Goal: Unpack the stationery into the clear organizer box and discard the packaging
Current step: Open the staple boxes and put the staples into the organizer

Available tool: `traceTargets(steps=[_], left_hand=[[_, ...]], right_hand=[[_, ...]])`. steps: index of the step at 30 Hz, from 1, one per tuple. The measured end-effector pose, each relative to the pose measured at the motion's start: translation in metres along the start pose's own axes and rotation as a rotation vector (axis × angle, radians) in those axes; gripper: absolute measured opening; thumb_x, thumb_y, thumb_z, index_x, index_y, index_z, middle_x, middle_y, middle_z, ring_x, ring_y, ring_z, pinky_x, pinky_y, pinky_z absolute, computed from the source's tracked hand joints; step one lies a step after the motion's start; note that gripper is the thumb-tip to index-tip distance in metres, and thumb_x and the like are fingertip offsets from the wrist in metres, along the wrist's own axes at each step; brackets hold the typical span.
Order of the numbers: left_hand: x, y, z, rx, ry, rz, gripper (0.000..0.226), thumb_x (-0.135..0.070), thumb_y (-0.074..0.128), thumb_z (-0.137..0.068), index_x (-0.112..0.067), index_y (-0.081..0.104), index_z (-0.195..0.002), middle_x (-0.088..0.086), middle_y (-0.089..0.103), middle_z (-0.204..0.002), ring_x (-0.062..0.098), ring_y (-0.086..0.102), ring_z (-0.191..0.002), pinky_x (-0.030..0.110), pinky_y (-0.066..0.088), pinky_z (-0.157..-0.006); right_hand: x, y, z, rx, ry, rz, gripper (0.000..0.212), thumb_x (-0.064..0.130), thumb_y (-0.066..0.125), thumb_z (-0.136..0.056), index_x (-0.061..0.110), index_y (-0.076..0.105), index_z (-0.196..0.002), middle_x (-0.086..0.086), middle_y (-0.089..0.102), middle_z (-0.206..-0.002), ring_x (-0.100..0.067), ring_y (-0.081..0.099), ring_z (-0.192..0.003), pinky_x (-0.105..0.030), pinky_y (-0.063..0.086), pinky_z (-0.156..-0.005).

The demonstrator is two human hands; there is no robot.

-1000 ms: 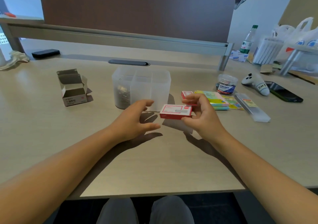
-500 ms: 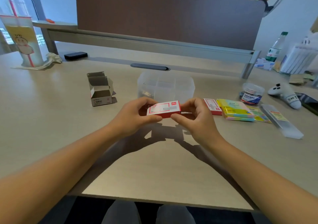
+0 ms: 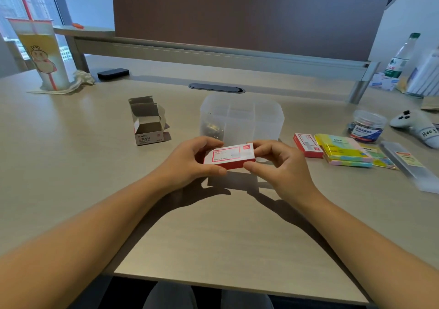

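A small red and white staple box is held above the table between both hands. My left hand grips its left end with thumb underneath, and my right hand pinches its right end. Just behind stands the clear organizer box, with metal clips in its left compartment. An opened, empty cardboard box stands to its left. A second red staple box, sticky note pads and a clear sleeve pack lie to the right.
A round clear tub of clips and a white plush toy sit at the far right. A tall drink cup stands back left, a dark phone beside it. A brown divider panel closes the desk's far side.
My left hand has come in and taken the left end of the staple box, which my right hand alone held before. The view has shifted left.
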State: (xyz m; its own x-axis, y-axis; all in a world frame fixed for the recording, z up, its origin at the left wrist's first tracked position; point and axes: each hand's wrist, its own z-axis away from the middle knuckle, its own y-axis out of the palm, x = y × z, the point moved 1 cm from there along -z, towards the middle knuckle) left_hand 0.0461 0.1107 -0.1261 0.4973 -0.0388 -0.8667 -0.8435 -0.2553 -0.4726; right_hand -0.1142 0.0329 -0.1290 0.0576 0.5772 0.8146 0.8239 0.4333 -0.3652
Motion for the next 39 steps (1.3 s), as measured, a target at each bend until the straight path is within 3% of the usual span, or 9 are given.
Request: traceTargets(steps=[3, 6, 11, 19, 26, 30, 35, 39], left_hand=[[0.003, -0.004, 0.001, 0.021, -0.004, 0.006, 0.05, -0.01, 0.069, -0.073, -0.021, 0.048, -0.117, -0.017, 0.054, -0.096, 0.01, 0.053, -0.101, 0.008, 0.05, -0.071], [0.004, -0.004, 0.002, 0.026, 0.009, -0.072, 0.054, -0.01, 0.069, -0.073, -0.015, 0.049, -0.122, -0.009, 0.055, -0.101, 0.009, 0.053, -0.102, 0.012, 0.049, -0.075], [0.004, -0.002, 0.004, 0.092, 0.004, -0.149, 0.056, -0.011, 0.07, -0.071, -0.017, 0.049, -0.122, -0.006, 0.057, -0.108, 0.008, 0.05, -0.106, 0.021, 0.049, -0.084], [0.007, -0.007, 0.001, 0.113, 0.014, -0.26, 0.058, -0.016, 0.069, -0.074, -0.023, 0.046, -0.126, -0.003, 0.054, -0.126, 0.01, 0.042, -0.116, 0.018, 0.046, -0.083], [0.006, -0.006, 0.002, 0.096, 0.082, -0.352, 0.046, -0.023, 0.069, -0.076, -0.024, 0.052, -0.118, -0.005, 0.058, -0.119, 0.003, 0.044, -0.099, 0.008, 0.04, -0.072], [0.005, -0.006, 0.001, 0.074, 0.093, -0.372, 0.047, -0.024, 0.07, -0.074, -0.021, 0.053, -0.118, -0.002, 0.058, -0.119, 0.004, 0.043, -0.097, 0.01, 0.041, -0.074], [0.005, -0.009, 0.002, 0.083, 0.092, -0.37, 0.045, -0.021, 0.069, -0.074, -0.02, 0.054, -0.117, -0.003, 0.059, -0.117, 0.004, 0.043, -0.099, 0.013, 0.043, -0.075], [0.006, -0.015, 0.003, 0.075, 0.063, -0.345, 0.042, -0.02, 0.07, -0.074, -0.023, 0.056, -0.113, -0.011, 0.054, -0.099, 0.008, 0.048, -0.097, 0.015, 0.044, -0.078]], right_hand=[[-0.002, -0.003, 0.001, 0.01, 0.026, 0.015, 0.027, 0.011, 0.069, -0.073, 0.025, 0.048, -0.082, 0.019, 0.055, -0.091, -0.004, 0.058, -0.087, -0.007, 0.049, -0.075], [-0.001, -0.001, 0.004, 0.141, 0.064, 0.117, 0.042, 0.013, 0.068, -0.075, 0.029, 0.038, -0.099, 0.021, 0.049, -0.095, -0.003, 0.052, -0.089, -0.003, 0.046, -0.071], [0.002, 0.008, 0.003, 0.281, 0.002, 0.352, 0.051, 0.024, 0.068, -0.075, 0.016, 0.048, -0.121, 0.001, 0.054, -0.118, -0.002, 0.042, -0.1, -0.002, 0.043, -0.068], [0.0, 0.001, 0.001, 0.285, 0.002, 0.394, 0.049, 0.022, 0.069, -0.075, 0.014, 0.05, -0.12, -0.002, 0.056, -0.118, -0.002, 0.043, -0.095, 0.0, 0.041, -0.068], [0.002, 0.004, 0.002, 0.266, 0.027, 0.368, 0.042, 0.018, 0.069, -0.075, 0.021, 0.047, -0.111, 0.001, 0.053, -0.114, 0.003, 0.047, -0.087, 0.001, 0.042, -0.07], [0.001, 0.005, 0.004, 0.286, 0.038, 0.367, 0.05, 0.019, 0.067, -0.077, 0.018, 0.043, -0.121, 0.0, 0.051, -0.123, 0.0, 0.039, -0.103, 0.001, 0.042, -0.069], [0.001, 0.004, 0.002, 0.314, 0.028, 0.394, 0.049, 0.023, 0.067, -0.077, 0.02, 0.047, -0.122, 0.0, 0.055, -0.121, -0.001, 0.041, -0.1, 0.004, 0.04, -0.07], [0.0, -0.003, 0.003, 0.313, 0.067, 0.398, 0.045, 0.023, 0.066, -0.078, 0.021, 0.048, -0.12, 0.001, 0.055, -0.12, -0.001, 0.042, -0.101, -0.002, 0.044, -0.069]])
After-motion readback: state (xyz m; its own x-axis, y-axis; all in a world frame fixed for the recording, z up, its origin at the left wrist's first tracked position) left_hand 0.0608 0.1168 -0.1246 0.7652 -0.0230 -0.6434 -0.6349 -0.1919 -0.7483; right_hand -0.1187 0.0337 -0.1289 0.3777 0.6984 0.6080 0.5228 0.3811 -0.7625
